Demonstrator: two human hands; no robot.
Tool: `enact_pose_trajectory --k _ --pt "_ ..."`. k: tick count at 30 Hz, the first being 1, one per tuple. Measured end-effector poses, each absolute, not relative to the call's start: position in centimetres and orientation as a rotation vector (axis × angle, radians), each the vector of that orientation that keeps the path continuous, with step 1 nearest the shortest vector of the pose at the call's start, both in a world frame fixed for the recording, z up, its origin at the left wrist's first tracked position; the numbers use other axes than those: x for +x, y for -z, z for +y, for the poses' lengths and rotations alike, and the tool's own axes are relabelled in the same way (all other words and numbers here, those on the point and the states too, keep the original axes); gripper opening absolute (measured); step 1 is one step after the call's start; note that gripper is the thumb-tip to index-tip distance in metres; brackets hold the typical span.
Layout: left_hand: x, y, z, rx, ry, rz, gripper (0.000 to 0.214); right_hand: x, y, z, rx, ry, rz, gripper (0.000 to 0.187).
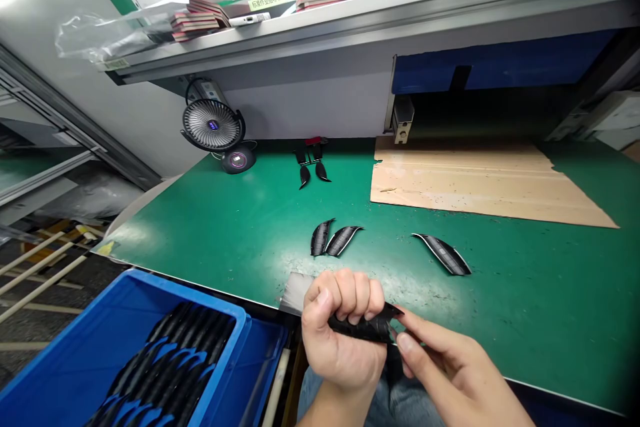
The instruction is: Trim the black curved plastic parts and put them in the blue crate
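My left hand [343, 327] is wrapped in a fist round a black curved piece [367, 327] near the table's front edge. From the other side of the fist sticks a flat, shiny grey end [296, 291]; I cannot tell whether it belongs to the same piece. My right hand [445, 360] pinches the right end of the black piece between thumb and fingers, and its fingertips partly hide that end. Just beyond my hands, two black leaf-shaped pieces [344, 240] lie side by side. Another such piece [443, 254] rests alone to the right.
Several black parts [311, 160] lie farther back on the green table [240, 240]. A small fan [213, 125] stands at the back left, and a cardboard sheet [475, 180] covers the back right. A blue bin [240, 327] with several black curved parts stands at the lower left.
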State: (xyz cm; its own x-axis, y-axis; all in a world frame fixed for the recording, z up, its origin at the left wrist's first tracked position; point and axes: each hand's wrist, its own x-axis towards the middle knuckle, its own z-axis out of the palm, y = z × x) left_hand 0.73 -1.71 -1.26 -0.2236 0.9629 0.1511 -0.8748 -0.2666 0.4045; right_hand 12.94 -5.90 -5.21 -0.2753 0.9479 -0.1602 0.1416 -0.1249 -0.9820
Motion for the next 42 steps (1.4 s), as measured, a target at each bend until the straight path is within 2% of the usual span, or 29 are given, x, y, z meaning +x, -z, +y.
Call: enact_pose_trajectory --k 13,15,18,20,22,24,27,30,33,42 --pt "1.2 1.3 -2.2 0.454 -1.816 0.319 0.038 13.1 6.2 -6.3 -1.301 -0.901 -1.807 0.032" --pt "1.3 1.3 -2.0 0.435 -1.830 0.348 0.038 13.1 6.7 -6.7 -1.361 -0.694 -1.920 0.034" --pt "1.3 1.4 -1.4 0.326 -1.838 0.397 0.038 12.9 7.2 -7.6 -1.446 -0.212 -2.016 0.040" --pt "1.2 1.5 -1.0 0.245 -1.831 0.417 0.038 12.6 7.2 -8.1 -1.455 -0.063 -1.912 0.045" --pt "1.0 1.7 -0.8 0.225 -1.814 0.416 0.038 12.3 7.0 -8.0 -1.480 -0.203 -1.693 0.041" --pt "1.0 1.8 -0.9 0.287 -1.781 0.383 0.038 12.2 6.7 -7.2 -1.495 -0.571 -1.449 0.034" --pt "1.1 2.0 -1.5 0.522 -1.656 0.300 0.039 12.4 5.9 -5.4 -1.347 -1.275 -1.273 0.033" --pt "1.0 1.9 -1.9 0.701 -1.582 0.262 0.040 12.8 5.1 -4.4 -1.196 -1.646 -1.255 0.033" --pt "0.9 1.9 -1.8 0.585 -1.643 0.265 0.040 13.2 4.9 -4.9 -1.274 -1.621 -1.331 0.041" --pt "-0.3 1.2 -0.1 0.281 -1.794 0.404 0.041 14.8 6.7 -6.6 -1.618 -1.264 -1.391 0.036"
